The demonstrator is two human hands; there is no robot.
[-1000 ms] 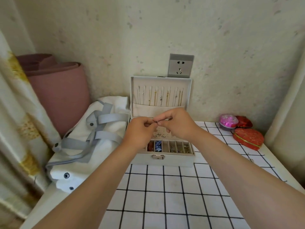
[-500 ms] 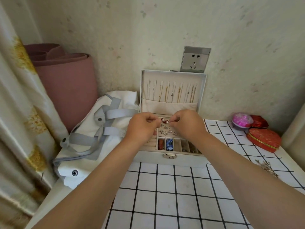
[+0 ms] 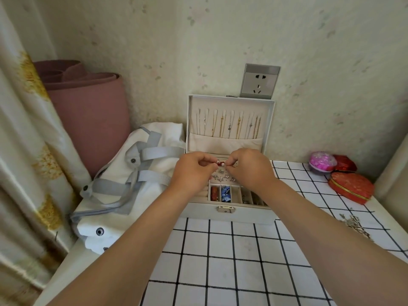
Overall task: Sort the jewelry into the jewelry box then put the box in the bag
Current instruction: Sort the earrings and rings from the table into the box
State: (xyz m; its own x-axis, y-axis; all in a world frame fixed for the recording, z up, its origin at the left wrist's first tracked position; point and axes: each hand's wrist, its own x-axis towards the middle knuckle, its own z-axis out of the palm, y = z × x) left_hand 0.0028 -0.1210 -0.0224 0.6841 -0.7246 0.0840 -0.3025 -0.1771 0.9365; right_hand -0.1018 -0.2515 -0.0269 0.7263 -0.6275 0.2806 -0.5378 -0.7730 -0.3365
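Above the jewelry box [image 3: 247, 216], a beaded piece [image 3: 221, 163] is pinched by left hand [image 3: 194, 171] and right hand [image 3: 249, 167]; it is best lowered gently into a free compartment.

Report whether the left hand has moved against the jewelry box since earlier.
Yes, slightly: the left hand shifted leftward against the jewelry box, away from the right hand.

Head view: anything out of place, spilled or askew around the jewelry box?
Only a loose tangle of chains lies on the checked tablecloth, right of the jewelry box, not yet sorted. Nothing looks spilled or damaged; the left hand and right hand pinch a small beaded piece over it.
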